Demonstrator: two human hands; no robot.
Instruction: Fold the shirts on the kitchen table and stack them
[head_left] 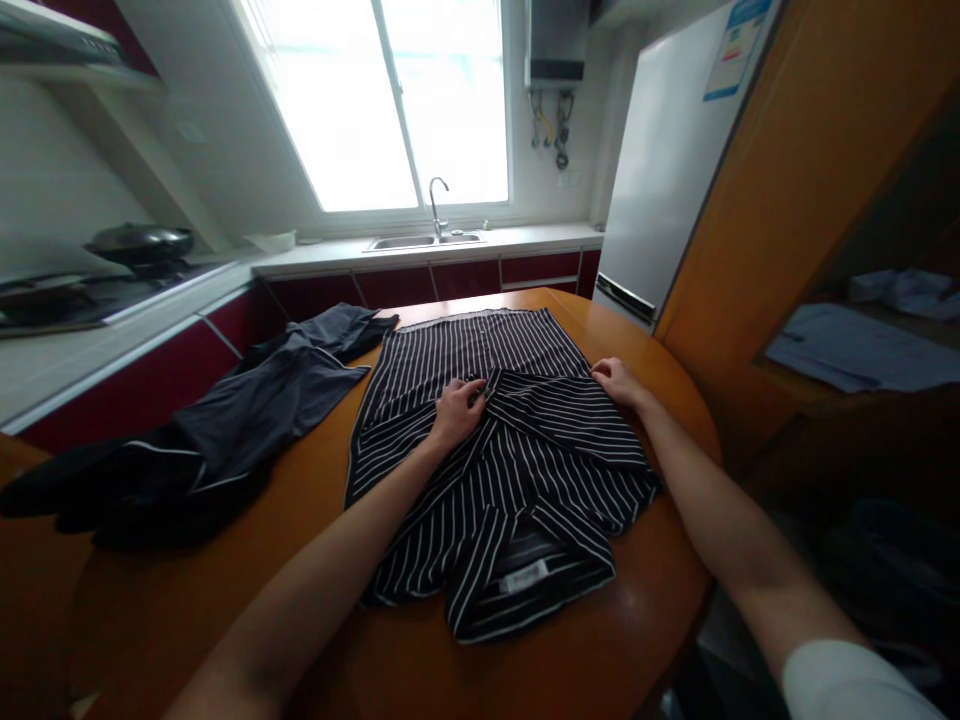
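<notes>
A black shirt with white stripes (pixel 510 475) lies spread on the round wooden table (pixel 664 600), its collar (pixel 536 590) towards me and its hem at the far side. Both sleeves are laid across the body and meet near the middle. My left hand (pixel 459 410) has its fingers closed on the cloth where the sleeves meet. On the right, my right hand (pixel 616 382) pinches the fabric at the shirt's side edge. A pale label shows inside the collar.
Dark grey and black clothing (pixel 262 400) with white piping lies along the table's left side. Beyond the table run a counter with a sink (pixel 405 242) and, at left, a stove holding a lidded pan (pixel 141 245). A fridge (pixel 667 160) stands at the back right.
</notes>
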